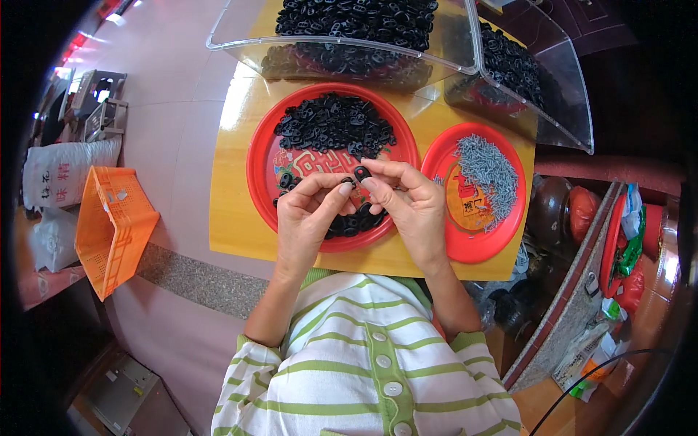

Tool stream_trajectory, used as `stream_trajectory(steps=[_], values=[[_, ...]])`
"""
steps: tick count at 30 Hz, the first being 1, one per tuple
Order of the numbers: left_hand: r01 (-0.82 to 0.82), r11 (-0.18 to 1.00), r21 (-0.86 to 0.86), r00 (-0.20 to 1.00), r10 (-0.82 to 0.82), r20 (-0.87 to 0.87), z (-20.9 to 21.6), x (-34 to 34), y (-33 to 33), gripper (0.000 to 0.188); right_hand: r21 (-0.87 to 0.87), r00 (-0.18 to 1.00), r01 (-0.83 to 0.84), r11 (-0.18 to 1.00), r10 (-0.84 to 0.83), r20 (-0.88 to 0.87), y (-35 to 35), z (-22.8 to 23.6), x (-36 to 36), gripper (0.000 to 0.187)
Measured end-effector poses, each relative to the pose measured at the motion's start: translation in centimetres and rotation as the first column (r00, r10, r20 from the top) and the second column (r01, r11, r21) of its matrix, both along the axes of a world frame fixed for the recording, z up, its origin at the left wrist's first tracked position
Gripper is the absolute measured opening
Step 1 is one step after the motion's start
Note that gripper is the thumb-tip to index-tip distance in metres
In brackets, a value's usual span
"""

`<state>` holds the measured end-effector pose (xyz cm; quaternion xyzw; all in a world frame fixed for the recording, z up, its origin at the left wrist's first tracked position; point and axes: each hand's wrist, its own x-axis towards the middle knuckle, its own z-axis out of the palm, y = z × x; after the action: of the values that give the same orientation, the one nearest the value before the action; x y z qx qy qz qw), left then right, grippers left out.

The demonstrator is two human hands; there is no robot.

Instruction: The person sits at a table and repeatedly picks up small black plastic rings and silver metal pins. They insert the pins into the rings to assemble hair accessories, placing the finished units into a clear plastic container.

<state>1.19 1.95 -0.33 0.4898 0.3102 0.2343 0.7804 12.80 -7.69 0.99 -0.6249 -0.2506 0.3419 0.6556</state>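
Your left hand [311, 211] and right hand [413, 202], nearly closed, each pinch a black part [361, 173], likely light and stiff, though small in view, best held by its rim.

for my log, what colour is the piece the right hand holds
Black; the piece shows best in the head view.

Chinese lettering stands in three places. A white sack [91, 156] at far left carries black and red characters [63, 173]. On the small red tray [434, 221] at right, black characters [472, 209] show on an orange panel [456, 190] beside grey pieces [488, 168]. Large pale-gold characters [320, 160] decorate the large red tray [259, 156], partly covered by black pieces [334, 120].
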Motion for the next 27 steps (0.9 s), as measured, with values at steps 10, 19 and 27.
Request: stream_trajectory(steps=[10, 19, 27], values=[[0.023, 0.999, -0.044, 0.999, -0.021, 0.041, -0.2, -0.2, 0.2, 0.014, -0.022, 0.997, 0.022, 1.000, -0.020, 0.078, -0.3, -0.1, -0.1, 0.019], [0.017, 0.993, -0.119, 0.997, -0.008, 0.073, -0.5, -0.1, -0.1, 0.017, -0.015, 0.973, 0.034, 0.999, -0.030, 0.227, -0.4, -0.3, -0.2, 0.019], [0.043, 0.971, -0.237, 0.993, -0.015, 0.118, -0.4, -0.1, -0.1, 0.019, 0.042, 0.989, 0.006, 0.999, -0.012, 0.145, -0.5, -0.6, -0.2, 0.018]])
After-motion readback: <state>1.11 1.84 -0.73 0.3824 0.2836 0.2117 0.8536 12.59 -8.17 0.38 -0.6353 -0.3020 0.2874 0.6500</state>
